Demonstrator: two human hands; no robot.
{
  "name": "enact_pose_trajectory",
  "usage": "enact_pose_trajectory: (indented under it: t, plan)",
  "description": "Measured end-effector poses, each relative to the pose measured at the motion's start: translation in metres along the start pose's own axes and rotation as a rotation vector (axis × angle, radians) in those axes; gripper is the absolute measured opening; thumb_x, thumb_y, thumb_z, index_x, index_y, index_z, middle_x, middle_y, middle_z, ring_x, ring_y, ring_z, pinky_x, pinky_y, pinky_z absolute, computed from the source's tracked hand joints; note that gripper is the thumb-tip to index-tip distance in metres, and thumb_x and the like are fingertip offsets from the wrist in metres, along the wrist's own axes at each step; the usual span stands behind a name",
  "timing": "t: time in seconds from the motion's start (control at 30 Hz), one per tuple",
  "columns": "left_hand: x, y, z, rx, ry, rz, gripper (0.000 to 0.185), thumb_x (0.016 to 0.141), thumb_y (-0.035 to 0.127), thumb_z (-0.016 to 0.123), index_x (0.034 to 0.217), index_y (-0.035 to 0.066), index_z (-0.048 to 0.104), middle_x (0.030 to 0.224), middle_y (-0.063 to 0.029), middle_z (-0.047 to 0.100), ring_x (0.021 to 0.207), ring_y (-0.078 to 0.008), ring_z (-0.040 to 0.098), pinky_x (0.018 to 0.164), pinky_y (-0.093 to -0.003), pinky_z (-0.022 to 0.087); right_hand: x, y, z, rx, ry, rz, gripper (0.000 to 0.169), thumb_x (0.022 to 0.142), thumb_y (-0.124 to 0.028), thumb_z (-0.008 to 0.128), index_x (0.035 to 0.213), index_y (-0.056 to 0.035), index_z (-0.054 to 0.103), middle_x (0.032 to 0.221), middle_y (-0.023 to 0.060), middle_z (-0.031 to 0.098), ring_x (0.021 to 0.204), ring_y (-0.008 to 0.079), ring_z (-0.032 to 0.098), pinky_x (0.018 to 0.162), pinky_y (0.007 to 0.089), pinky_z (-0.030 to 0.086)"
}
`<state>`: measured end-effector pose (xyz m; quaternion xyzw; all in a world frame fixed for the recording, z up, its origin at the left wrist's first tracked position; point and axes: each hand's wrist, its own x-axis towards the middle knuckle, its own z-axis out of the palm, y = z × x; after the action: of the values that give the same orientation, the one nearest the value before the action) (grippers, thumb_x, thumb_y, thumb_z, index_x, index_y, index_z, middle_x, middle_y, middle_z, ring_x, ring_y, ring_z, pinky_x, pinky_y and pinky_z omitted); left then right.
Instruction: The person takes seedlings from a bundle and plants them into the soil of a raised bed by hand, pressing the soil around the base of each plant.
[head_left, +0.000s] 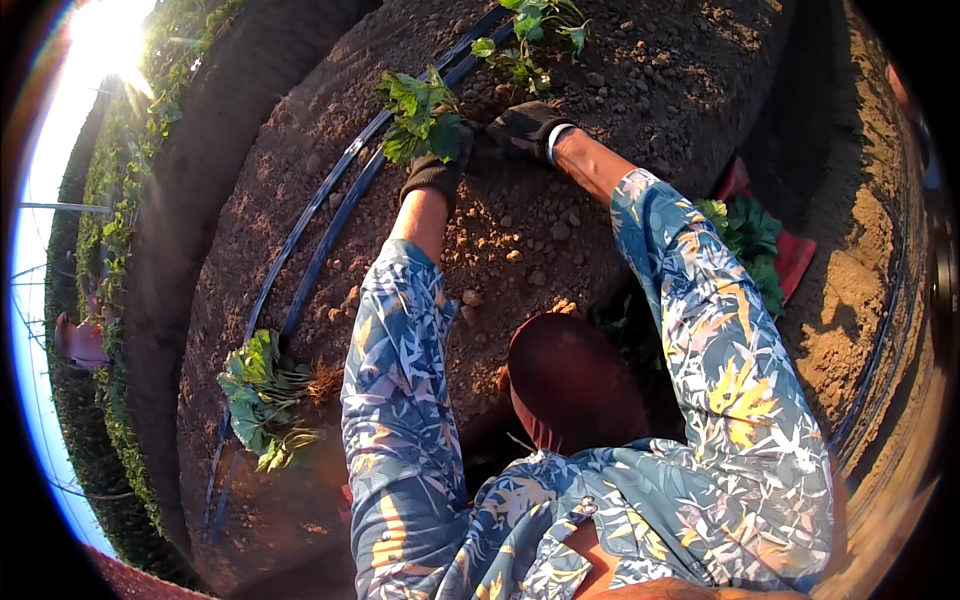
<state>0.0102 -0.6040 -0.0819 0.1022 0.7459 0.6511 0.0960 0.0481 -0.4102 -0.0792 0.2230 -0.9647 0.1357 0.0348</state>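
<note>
My left hand (444, 161), in a dark knit-cuffed glove, is beside a leafy green plant (420, 112) near the top centre; leaves cover part of its fingers, so its grip is hidden. My right hand (525, 129), gloved too, rests low on the soil (510, 202) just right of it, its fingertips in shadow against the ground. Another leafy plant (529, 67) stands in the soil beyond my right hand. On the left, a bunch of uprooted plants (259, 397) with reddish roots lies across the drip lines.
Two dark drip lines (330, 199) run along the raised bed. Right of my right sleeve, more leafy plants (754, 232) lie by red material (793, 262). My dark red-clad knee (574, 382) is on the bed. At far left, a person (82, 341) is among green rows.
</note>
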Motion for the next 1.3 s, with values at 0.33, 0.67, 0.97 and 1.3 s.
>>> enact_pose_trajectory:
  t: [0.33, 0.67, 0.97, 1.3]
  plan:
    - [0.018, -0.039, -0.007, 0.032, -0.042, 0.024, 0.04, 0.083, 0.032, 0.065, 0.113, 0.006, 0.066, 0.108, -0.014, 0.068, 0.105, -0.0304, 0.062, 0.09, -0.041, 0.047, -0.045, -0.041, -0.06, -0.224, 0.141, 0.172, 0.026, 0.075, -0.016, 0.064, 0.101, -0.0131, 0.064, 0.097, 0.0073, 0.067, 0.095, 0.0298, 0.066, 0.081, 0.0451, 0.054]
    - [0.004, -0.007, 0.01, 0.708, -0.136, 0.21, 0.039, 0.086, 0.036, 0.062, 0.115, 0.01, 0.063, 0.106, -0.017, 0.066, 0.099, -0.0333, 0.063, 0.083, -0.0455, 0.05, 0.027, 0.017, -0.001, -0.213, -0.279, -0.091, 0.028, 0.085, -0.031, 0.058, 0.09, -0.0083, 0.074, 0.096, 0.0135, 0.07, 0.097, 0.0311, 0.066, 0.085, 0.0409, 0.052]
    - [-0.031, 0.014, -0.004, 0.732, -0.097, 0.25, 0.037, 0.084, 0.033, 0.062, 0.111, 0.008, 0.064, 0.106, -0.0187, 0.067, 0.095, -0.0371, 0.064, 0.081, -0.0469, 0.051, -0.082, -0.065, -0.068, -0.108, -0.099, 0.463, 0.041, 0.078, -0.03, 0.073, 0.108, -0.0046, 0.059, 0.1, 0.0203, 0.063, 0.092, 0.0372, 0.065, 0.079, 0.0455, 0.054]
    - [-0.049, 0.013, 0.022, 0.776, 0.102, 0.163, 0.032, 0.084, 0.033, 0.06, 0.106, 0.009, 0.067, 0.104, -0.0172, 0.068, 0.097, -0.0363, 0.064, 0.083, -0.046, 0.05, -0.004, -0.009, -0.024, 0.086, 0.303, 0.27, 0.03, 0.08, -0.011, 0.066, 0.109, -0.0124, 0.067, 0.115, 0.0137, 0.062, 0.103, 0.0355, 0.061, 0.09, 0.0432, 0.051]
